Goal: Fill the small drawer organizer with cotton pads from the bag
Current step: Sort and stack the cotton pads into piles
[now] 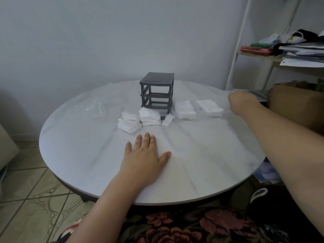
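The small dark grey drawer organizer [157, 92] stands at the back middle of the round table, its drawer slots showing no drawers. White cotton pads lie in stacks before it: two stacks [129, 122] [149, 116] at front left, one loose pad [168, 120], and two stacks [185, 109] [210, 107] to the right. A crumpled clear bag [93, 106] lies left of the organizer. My left hand [145, 155] rests flat on the table, fingers apart, holding nothing. My right hand [243, 104] hovers at the table's right edge, beside the rightmost stack; its fingers are hidden.
The table [192, 172] has a white wrinkled covering. A white shelf [259, 55] piled with papers and a brown paper bag [294, 106] stand close to the right. Tiled floor shows on the left; floral fabric lies below the table's near edge.
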